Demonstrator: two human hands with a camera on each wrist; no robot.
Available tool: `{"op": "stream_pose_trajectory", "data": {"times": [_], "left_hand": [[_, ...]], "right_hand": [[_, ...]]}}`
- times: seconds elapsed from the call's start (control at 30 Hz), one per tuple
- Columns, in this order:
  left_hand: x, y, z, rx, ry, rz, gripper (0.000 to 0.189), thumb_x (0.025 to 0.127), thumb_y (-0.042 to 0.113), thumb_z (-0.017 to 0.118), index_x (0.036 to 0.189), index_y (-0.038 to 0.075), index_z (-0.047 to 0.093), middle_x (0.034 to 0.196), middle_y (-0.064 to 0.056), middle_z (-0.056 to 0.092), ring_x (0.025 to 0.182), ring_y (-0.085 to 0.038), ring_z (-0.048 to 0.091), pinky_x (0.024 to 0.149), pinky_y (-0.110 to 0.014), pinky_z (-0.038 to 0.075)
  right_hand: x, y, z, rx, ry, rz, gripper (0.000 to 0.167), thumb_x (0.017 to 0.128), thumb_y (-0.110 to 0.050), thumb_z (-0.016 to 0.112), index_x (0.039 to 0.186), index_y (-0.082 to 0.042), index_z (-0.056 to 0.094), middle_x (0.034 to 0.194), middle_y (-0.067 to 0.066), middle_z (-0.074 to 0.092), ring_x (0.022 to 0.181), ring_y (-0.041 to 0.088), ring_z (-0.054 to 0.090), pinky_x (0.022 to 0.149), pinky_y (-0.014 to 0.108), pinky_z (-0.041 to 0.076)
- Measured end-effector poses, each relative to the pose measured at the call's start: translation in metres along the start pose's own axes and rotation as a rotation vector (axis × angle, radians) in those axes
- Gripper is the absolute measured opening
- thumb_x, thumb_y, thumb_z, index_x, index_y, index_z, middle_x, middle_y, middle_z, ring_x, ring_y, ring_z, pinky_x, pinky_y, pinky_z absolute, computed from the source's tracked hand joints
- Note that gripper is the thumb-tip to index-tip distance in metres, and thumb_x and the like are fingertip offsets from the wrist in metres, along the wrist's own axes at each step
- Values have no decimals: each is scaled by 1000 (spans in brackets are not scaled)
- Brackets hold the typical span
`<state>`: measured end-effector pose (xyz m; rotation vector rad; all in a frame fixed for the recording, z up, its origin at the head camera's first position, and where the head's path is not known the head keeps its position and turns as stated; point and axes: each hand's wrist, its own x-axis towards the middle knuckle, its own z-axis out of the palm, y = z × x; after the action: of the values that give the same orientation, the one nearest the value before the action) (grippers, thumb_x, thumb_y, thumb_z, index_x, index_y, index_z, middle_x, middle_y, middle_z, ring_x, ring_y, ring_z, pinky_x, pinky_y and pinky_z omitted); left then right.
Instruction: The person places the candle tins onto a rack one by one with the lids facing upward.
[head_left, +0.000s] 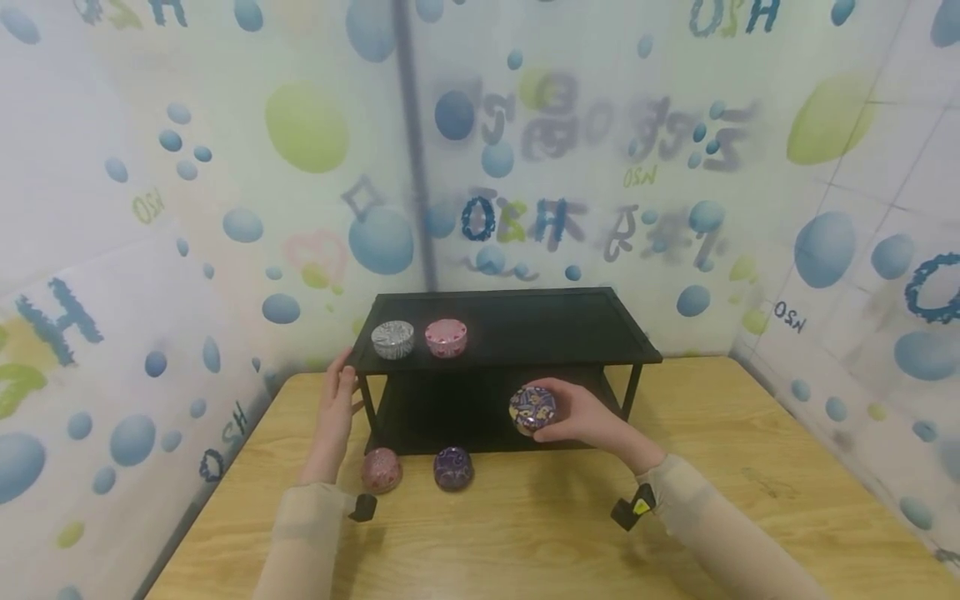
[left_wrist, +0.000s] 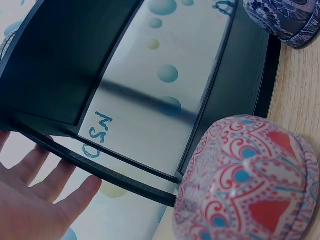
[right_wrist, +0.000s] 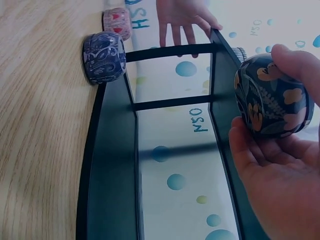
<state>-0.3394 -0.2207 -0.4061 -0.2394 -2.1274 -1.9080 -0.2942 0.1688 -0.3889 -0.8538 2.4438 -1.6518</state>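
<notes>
My right hand (head_left: 581,414) grips a round dark-blue tin (head_left: 533,409) with orange and yellow flowers between thumb and fingers. It holds the tin in front of a black two-tier shelf (head_left: 525,321), near the upper board's front edge. My left hand (head_left: 336,398) is at the shelf's left end, its fingers extended by the corner and the side post (left_wrist: 95,165). On the top tier, at the left, stand a silver-grey patterned tin (head_left: 393,340) and a pink tin (head_left: 446,338).
A red-and-pink patterned tin (head_left: 382,470) and a purple swirl-patterned tin (head_left: 453,468) sit on the wooden table (head_left: 495,542), in front of the shelf's lower board (head_left: 450,408). Behind the shelf hangs a pale curtain (head_left: 525,167) with blue and green dots.
</notes>
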Motion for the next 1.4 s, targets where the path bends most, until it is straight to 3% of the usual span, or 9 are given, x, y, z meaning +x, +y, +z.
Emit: {"op": "stream_pose_trajectory", "data": {"times": [0.33, 0.63, 0.8, 0.93, 1.23, 1.4], "left_hand": [[-2, 2, -2, 3, -16, -10, 55, 104, 44, 33, 154, 23, 23, 159, -9, 16, 138, -43, 26, 106, -63, 29], [-14, 28, 2, -24, -44, -9, 52, 107, 30, 32, 154, 12, 20, 159, -15, 13, 138, -46, 22, 106, -64, 28], [-17, 32, 3, -12, -45, -10, 52, 107, 31, 31, 154, 11, 20, 158, -16, 14, 139, -46, 22, 106, -63, 28], [-16, 31, 2, -7, -46, -8, 53, 106, 33, 32, 154, 11, 20, 158, -16, 14, 139, -45, 23, 106, -63, 29], [-3, 0, -3, 3, -29, 8, 55, 104, 44, 33, 154, 23, 22, 159, -9, 15, 139, -42, 25, 105, -64, 29], [-1, -1, -3, 9, -25, 16, 57, 104, 46, 33, 154, 23, 22, 159, -10, 15, 138, -43, 25, 105, -65, 29]], "right_hand": [[1, -4, -2, -24, 9, -9, 63, 74, -8, 83, 130, -3, 54, 119, 15, 60, 106, 30, 58, 81, 34, 56], [0, -3, -3, -2, 5, -7, 63, 75, -10, 83, 130, -3, 54, 120, 16, 60, 107, 30, 57, 82, 34, 55], [0, -4, -4, -10, 4, -21, 63, 75, -12, 84, 130, -3, 54, 120, 15, 60, 108, 29, 57, 82, 34, 55], [1, -5, -5, -5, 4, -31, 63, 74, -10, 83, 130, -3, 54, 121, 16, 59, 107, 30, 57, 81, 34, 56], [2, -9, -5, 48, -17, -24, 64, 75, -4, 82, 132, -1, 53, 122, 18, 58, 107, 31, 58, 81, 35, 56], [2, -12, -4, 63, -12, -15, 63, 76, -6, 82, 132, 0, 52, 123, 19, 58, 108, 31, 57, 82, 36, 56]]}}
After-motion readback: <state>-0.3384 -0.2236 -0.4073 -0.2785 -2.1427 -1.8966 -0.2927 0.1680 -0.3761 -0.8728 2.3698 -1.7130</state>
